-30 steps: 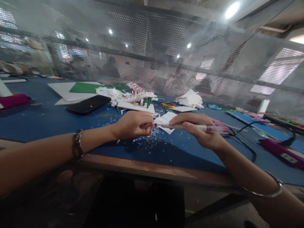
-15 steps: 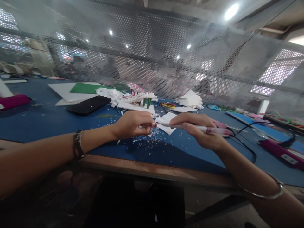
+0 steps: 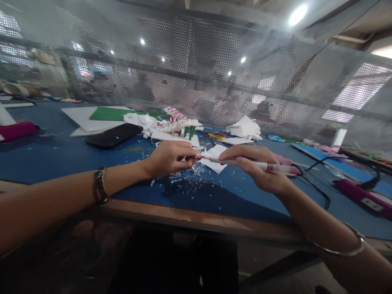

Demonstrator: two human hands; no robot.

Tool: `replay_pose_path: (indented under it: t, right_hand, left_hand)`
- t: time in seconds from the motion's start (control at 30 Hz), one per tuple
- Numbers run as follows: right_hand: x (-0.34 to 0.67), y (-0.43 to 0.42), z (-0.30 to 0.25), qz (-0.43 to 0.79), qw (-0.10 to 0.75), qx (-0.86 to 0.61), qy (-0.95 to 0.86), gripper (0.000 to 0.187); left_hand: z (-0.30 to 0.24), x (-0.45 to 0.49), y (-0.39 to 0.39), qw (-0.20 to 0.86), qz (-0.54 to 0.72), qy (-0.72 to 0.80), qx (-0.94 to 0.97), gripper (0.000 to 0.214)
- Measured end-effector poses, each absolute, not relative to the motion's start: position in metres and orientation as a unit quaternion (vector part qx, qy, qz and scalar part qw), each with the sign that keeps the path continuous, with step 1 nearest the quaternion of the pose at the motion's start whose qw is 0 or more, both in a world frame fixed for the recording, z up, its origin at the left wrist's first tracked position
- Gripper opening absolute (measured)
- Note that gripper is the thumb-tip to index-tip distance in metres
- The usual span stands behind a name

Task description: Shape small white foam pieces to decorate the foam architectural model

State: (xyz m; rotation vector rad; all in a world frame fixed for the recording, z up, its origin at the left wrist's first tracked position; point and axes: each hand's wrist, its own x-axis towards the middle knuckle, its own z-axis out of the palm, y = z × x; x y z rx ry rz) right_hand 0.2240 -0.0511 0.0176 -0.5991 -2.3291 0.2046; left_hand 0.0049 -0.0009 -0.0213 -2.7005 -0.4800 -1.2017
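Note:
My right hand [image 3: 259,165] grips a white and pink marker pen [image 3: 263,165], its tip pointing left. The tip meets a small red-and-white piece [image 3: 199,157] that my left hand [image 3: 171,159] pinches between thumb and fingers. What exactly the piece is, I cannot make out. White shavings [image 3: 196,181] lie scattered on the blue table under both hands. Behind the pen's tip rests a white paper sheet [image 3: 218,165]. Farther back stand rows of small white pieces with pink marks [image 3: 183,122], some on green and red supports.
A black phone [image 3: 114,135] lies left, beside white and green sheets [image 3: 110,114]. Crumpled white paper [image 3: 244,128], yellow-and-red-handled tools [image 3: 216,135] and a magenta power strip [image 3: 364,197] with black cables lie around. A perforated screen [image 3: 183,61] closes the back; people sit behind it.
The small piece has turned slightly in my left fingers, which have shifted a little upward and to the right. The pen in my right hand stays almost still.

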Motion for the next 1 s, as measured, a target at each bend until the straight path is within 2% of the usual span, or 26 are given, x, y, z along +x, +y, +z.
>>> replay_pose_path:
  t: [0.27,0.43,1.0]
  right_hand:
    - [0.2244,-0.0511,0.0179,0.07,0.354,-0.232,-0.903,0.024]
    - [0.2237,-0.0516,0.0183,0.071,0.335,-0.225,-0.912,0.023]
    - [0.2223,-0.0529,0.0186,0.047,0.344,-0.229,-0.909,0.023]
  left_hand:
    - [-0.0229,0.0042,-0.0003,0.053,-0.398,-0.163,-0.901,0.019]
    - [-0.0224,0.0045,-0.0002,0.064,-0.398,-0.172,-0.899,0.019]
    - [-0.0221,0.0051,0.0001,0.079,-0.408,-0.181,-0.891,0.019]
